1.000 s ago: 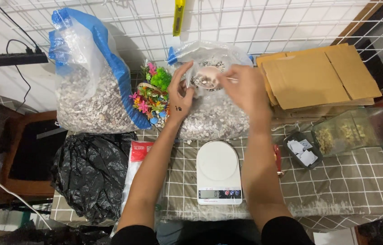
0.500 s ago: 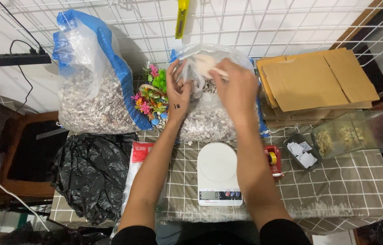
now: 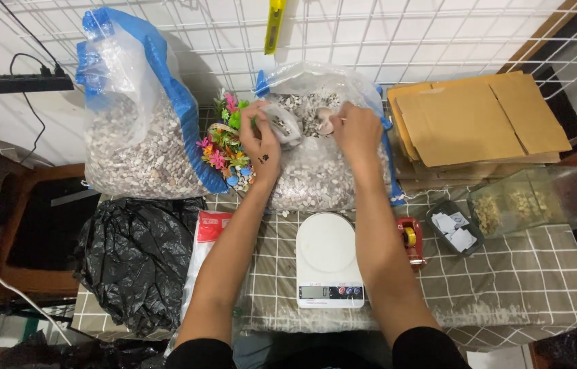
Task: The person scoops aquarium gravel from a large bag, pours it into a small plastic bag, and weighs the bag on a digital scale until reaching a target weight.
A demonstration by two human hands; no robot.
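Observation:
A big clear plastic bag of pale pebbles (image 3: 316,174) stands at the back of the checked table. My left hand (image 3: 261,137) holds a small clear bag part-filled with pebbles (image 3: 284,124) at the mouth of the big bag. Just right of it, my right hand (image 3: 357,130) is closed on a small pale scoop (image 3: 326,121) tipped toward the small bag. A white digital scale (image 3: 328,258) sits below, between my forearms, with nothing on its plate.
A second, blue-edged bag of pebbles (image 3: 142,130) stands at left, a black plastic bag (image 3: 135,256) below it. Colourful plastic plants (image 3: 223,147) sit between the bags. At right lie brown envelopes (image 3: 473,119), a glass tank (image 3: 538,201), a dark tray of paper slips (image 3: 456,229) and a red tape dispenser (image 3: 410,239).
Both hands have lowered from above the big bag to its mouth. The small bag now sits in my left hand with the scoop close against it.

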